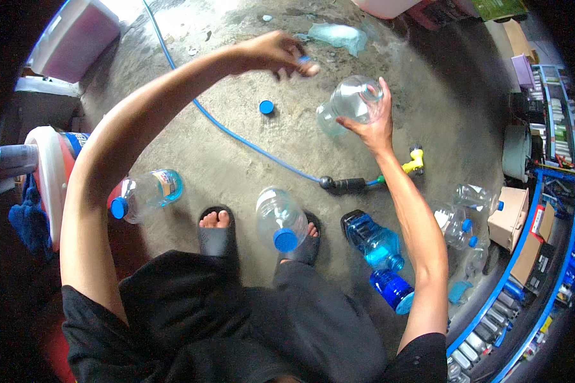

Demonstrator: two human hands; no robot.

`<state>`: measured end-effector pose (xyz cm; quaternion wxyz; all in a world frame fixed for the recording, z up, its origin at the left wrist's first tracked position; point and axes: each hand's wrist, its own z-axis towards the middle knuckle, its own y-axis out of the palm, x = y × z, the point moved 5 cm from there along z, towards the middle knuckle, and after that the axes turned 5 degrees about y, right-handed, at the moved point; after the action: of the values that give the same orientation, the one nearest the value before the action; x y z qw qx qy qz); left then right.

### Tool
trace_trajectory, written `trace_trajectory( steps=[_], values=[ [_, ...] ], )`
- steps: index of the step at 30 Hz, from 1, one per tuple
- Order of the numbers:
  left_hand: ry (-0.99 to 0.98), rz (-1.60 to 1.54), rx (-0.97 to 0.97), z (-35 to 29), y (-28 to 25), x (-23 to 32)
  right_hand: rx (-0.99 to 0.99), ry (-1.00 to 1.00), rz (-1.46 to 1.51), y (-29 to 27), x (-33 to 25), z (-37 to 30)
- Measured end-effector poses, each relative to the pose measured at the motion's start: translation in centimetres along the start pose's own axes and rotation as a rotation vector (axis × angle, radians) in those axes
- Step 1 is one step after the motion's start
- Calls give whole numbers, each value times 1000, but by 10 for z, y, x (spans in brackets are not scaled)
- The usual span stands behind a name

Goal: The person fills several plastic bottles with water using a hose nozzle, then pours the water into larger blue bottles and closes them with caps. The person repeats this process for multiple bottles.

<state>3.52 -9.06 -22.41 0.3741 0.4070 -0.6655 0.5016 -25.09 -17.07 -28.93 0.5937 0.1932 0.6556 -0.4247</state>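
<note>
My right hand (378,127) is wrapped round a clear plastic bottle (351,102) whose mouth shows no cap. To its left my left hand (286,53), smeared by motion, has its fingers closed on a small blue bottle cap (305,60). Another blue cap (266,107) lies on the concrete floor below that hand. Between my feet a clear bottle (278,207) stands with a blue cap on. Farther left is a capped clear bottle (145,196) with some blue liquid in it.
A blue hose (230,135) crosses the floor to a yellow spray nozzle (415,161). Blue-tinted bottles (372,241) lie by my right foot, and several clear bottles (455,225) farther right. Blue-edged shelves (530,242) line the right; a wet patch (342,38) lies ahead.
</note>
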Motion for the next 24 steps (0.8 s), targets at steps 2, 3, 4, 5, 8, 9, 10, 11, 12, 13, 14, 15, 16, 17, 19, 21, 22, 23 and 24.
trace_trajectory(
  steps=[2,3,4,5,8,9,10,11,12,13,14,15,16,17,19,21,22,23,24],
  values=[
    [5,-84,-74,-22,10,-52,24,-28,-46,-6,3,-3],
    [79,-55,-69,-31,16,-74,20,-19,-56,-8,5,-4],
    [103,-9,-61,-39,20,-94,15,-1,-60,-9,8,-6],
    [96,-11,-71,-48,23,-113,-34,21,-88,-10,10,-7],
    [67,23,-139,-78,48,-149,-7,-16,-76,-20,7,-14],
    [93,160,-187,-88,57,-154,0,9,-125,-27,5,-19],
    [134,291,-231,-98,68,-157,-58,41,-101,-37,2,-30],
    [182,266,-318,-108,82,-158,-52,36,-123,-54,-6,-42],
    [243,350,-398,-115,93,-158,-74,13,-150,-73,-15,-52],
    [330,465,-381,-123,100,-156,-84,70,-58,-100,-23,-65],
    [411,566,-373,-133,106,-155,-107,120,35,-125,-31,-88],
    [402,585,-396,-137,110,-158,-30,180,-2,-151,-36,-117],
    [408,621,-402,-137,112,-160,47,227,-42,-175,-39,-143],
    [424,641,-407,-138,113,-162,120,358,-82,-195,-33,-169],
    [497,696,-415,-140,117,-164,252,631,-142,-210,1,-216],
    [515,790,-421,-137,120,-168,378,839,-176,-213,40,-239],
    [511,828,-435,-138,122,-169,379,822,-182,-209,58,-238],
    [533,864,-421,-138,123,-167,438,817,-159,-208,77,-231],
    [538,872,-430,-139,123,-165,497,800,-135,-209,95,-217]
  ],
)
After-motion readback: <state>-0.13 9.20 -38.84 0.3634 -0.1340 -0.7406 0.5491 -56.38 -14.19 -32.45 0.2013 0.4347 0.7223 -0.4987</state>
